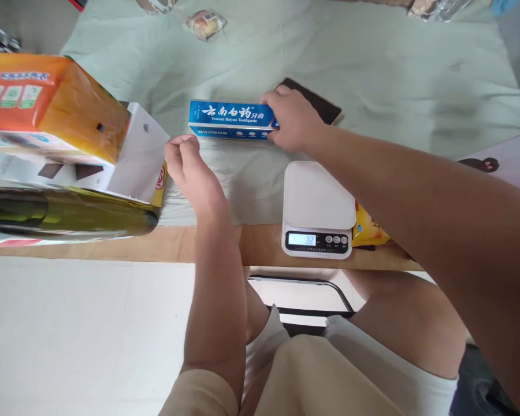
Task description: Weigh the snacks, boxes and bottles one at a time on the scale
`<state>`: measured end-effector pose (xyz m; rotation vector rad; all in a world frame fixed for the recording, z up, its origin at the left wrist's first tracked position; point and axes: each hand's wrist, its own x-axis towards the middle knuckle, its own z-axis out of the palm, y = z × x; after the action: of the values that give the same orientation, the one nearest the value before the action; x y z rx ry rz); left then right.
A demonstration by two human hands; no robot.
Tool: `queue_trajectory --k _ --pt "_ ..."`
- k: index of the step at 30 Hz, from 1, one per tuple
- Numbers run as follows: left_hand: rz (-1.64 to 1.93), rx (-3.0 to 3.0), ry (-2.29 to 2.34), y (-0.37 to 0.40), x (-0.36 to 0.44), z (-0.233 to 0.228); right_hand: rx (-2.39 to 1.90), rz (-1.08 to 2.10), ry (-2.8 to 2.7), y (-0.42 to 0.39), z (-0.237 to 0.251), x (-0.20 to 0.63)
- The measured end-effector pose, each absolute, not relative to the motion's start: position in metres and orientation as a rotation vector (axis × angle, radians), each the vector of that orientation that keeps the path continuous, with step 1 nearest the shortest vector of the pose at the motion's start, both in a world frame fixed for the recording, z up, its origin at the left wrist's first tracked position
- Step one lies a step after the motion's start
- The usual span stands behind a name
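— Fingers of the right hand (291,118) are wrapped over the right end of the toothpaste box (229,119) — they hold it against the tabletop (372,69), which has a pale green cloth on it. How does the box lie from them?

— Its long axis runs sideways, to the left of those fingers. The whole blue length reaches toward the left hand (190,167).

— And the left hand, does it grip something?

— No. Its fingers are curled into a loose fist with nothing inside, just near the box's left end and a little closer to the body. They do not touch the box, so the right hand is clearly the one on it.

— What stands around?

— Just beside the right wrist, toward the body, sits a white kitchen scale (317,211); its platform is bare and it stands at the tabletop edge. A dark flat card (325,107) lies behind the right fingers, partly hidden. Left of the left hand are stacked packages (56,110), overhanging. Beyond the box the cloth is open.
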<state>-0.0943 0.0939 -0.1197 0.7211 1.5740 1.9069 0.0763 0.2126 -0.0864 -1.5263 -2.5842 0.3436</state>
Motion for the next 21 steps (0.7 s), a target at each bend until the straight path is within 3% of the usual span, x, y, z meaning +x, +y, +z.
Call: queue_trajectory --k 6,10,17,21 --pt "1.995 0.578 1.565 0.098 -0.102 -0.11 -1.41 0.328 -2.525 0.175 -0.039 0.116" --pt "1.947 0.789 1.324 0.097 -0.09 -0.107 -1.29 0.303 -2.516 0.132 -0.027 0.162" --pt "1.826 1.162 0.969 0.065 -0.042 -0.122 -1.193 0.06 -2.02 0.057 -0.061 0.216" --pt "1.685 1.255 1.062 0.059 -0.037 -0.135 -1.062 0.261 -1.772 0.032 -0.088 0.222"
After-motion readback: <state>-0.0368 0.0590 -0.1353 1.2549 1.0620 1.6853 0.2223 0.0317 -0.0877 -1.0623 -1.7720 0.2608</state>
